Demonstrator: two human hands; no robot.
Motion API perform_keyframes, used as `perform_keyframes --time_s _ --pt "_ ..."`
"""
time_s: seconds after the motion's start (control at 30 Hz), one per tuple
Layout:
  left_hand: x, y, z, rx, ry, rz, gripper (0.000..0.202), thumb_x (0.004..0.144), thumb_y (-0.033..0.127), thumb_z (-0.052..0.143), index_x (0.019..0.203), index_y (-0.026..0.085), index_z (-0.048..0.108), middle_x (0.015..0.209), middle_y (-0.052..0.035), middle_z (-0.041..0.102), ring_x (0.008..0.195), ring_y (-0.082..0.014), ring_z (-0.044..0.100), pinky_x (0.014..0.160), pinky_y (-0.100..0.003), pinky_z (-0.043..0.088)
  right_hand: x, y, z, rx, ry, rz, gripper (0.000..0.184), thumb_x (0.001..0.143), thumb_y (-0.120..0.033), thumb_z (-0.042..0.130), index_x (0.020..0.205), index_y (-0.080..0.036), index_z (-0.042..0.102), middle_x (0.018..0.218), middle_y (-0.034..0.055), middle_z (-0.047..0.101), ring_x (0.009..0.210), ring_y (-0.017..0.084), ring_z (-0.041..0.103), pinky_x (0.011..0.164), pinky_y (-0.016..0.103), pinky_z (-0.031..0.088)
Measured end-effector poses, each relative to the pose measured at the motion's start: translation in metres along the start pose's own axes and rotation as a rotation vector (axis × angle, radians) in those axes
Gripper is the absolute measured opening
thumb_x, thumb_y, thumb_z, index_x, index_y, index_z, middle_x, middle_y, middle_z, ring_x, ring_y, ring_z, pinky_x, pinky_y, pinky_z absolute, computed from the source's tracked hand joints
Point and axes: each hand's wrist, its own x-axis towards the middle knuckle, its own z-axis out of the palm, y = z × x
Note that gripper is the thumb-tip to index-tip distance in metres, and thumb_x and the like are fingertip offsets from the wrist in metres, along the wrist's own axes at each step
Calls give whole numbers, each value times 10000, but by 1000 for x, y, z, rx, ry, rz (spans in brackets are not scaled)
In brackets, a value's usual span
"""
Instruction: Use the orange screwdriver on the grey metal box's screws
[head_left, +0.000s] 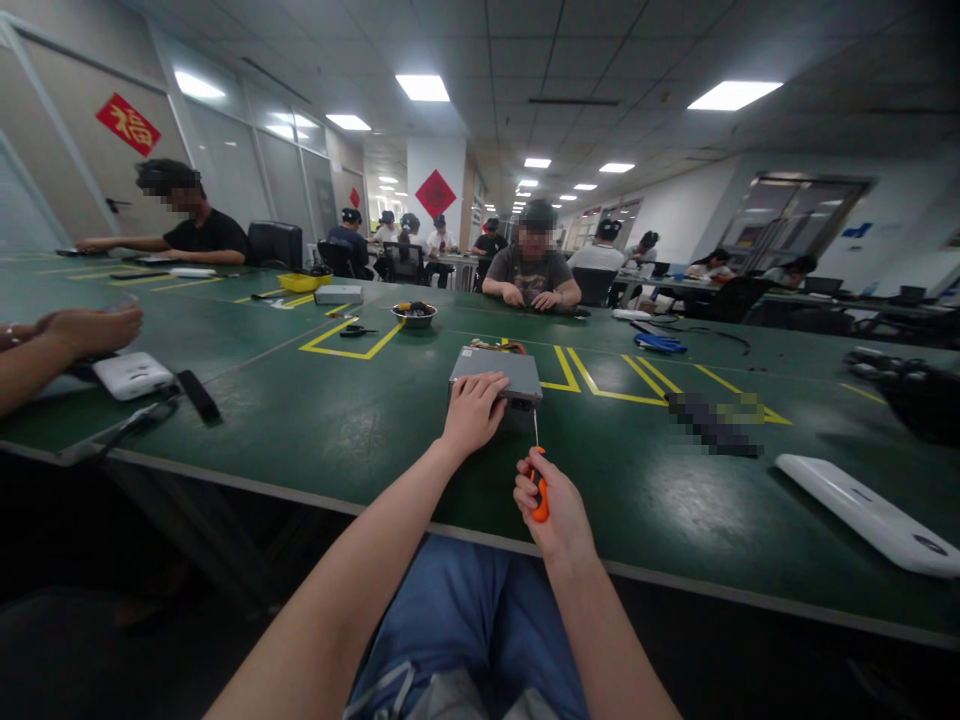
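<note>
A grey metal computer power supply unit [517, 372] lies on the green table in front of me, with coloured wires [499, 347] at its far side. My left hand [475, 408] grips it from the near left, fingers over the top and thumb by the front edge. An orange and black screwdriver [539, 497] is held in my right hand [559, 505], fingers closed round the handle. Its thin shaft points up to the unit's near right corner, beside the dark socket. Whether the tip sits in a screw is too small to tell.
A metal bowl [415, 316] with small parts stands beyond the unit to the left. Yellow tape marks the green table [360, 440]. White devices [870, 510] lie at right and left. A co-worker's hands [90, 328] are at left; another person [532, 265] sits opposite.
</note>
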Motion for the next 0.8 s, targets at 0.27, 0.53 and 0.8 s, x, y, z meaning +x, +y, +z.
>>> perform_keyframes --time_s 0.27,0.53,0.8 --pt "1 0 0 8 -19 -13 318 885 256 423 1192 253 507 1265 -33 546 1195 -188 449 1011 -390 291 1 1 0 22 0 23 199 722 -147 644 647 -155 460 531 -32 515 338 10 348 268 87 248" --pt "0 0 0 2 -3 -6 312 883 253 432 1185 254 506 1261 -23 549 1186 -179 452 1009 -375 296 -4 -7 5 98 -2 169 240 907 -221 416 730 -113 537 565 -4 506 377 12 402 311 70 333" --pt "0 0 1 13 -12 -2 306 890 253 421 1185 248 503 1273 -22 539 1191 -174 449 1015 -364 288 -3 -3 5 184 -14 167 172 880 -165 443 720 -142 501 601 -34 472 367 1 357 283 66 283"
